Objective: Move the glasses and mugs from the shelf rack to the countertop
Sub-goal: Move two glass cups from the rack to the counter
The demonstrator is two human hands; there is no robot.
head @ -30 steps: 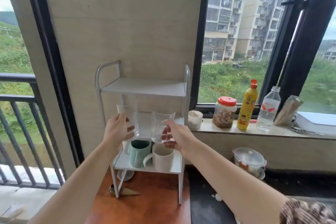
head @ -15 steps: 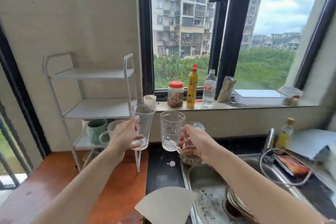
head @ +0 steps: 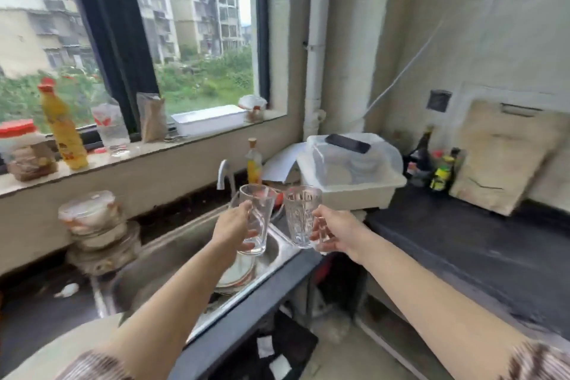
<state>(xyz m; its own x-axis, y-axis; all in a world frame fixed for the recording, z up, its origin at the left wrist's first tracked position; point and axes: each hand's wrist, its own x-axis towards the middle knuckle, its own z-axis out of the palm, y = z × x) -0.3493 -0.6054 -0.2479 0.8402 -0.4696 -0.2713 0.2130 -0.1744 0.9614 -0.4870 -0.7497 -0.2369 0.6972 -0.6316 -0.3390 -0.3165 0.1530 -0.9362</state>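
My left hand [head: 232,227] grips a plain clear glass [head: 258,216] and holds it upright in the air above the steel sink [head: 277,251]. Just to the right, my right hand [head: 336,230] holds a patterned clear glass mug [head: 300,213] by its handle, also upright, over the sink's right end. The two glasses hang side by side, a little apart. A dark countertop [head: 456,244] stretches along the right wall, beyond and right of the mug. The shelf rack is out of view.
Plates lie in the sink below the glasses, with a tap [head: 223,174] behind. A white dish rack with a lidded box and a phone [head: 348,170] stands at the corner. Bottles [head: 438,166] and a cutting board [head: 499,157] lean at the countertop's back. Jars and bottles line the windowsill [head: 138,160].
The view has swung right, away from the shelf rack, which has left the frame. Both hands have carried their glasses rightward over the sink toward the dark countertop.
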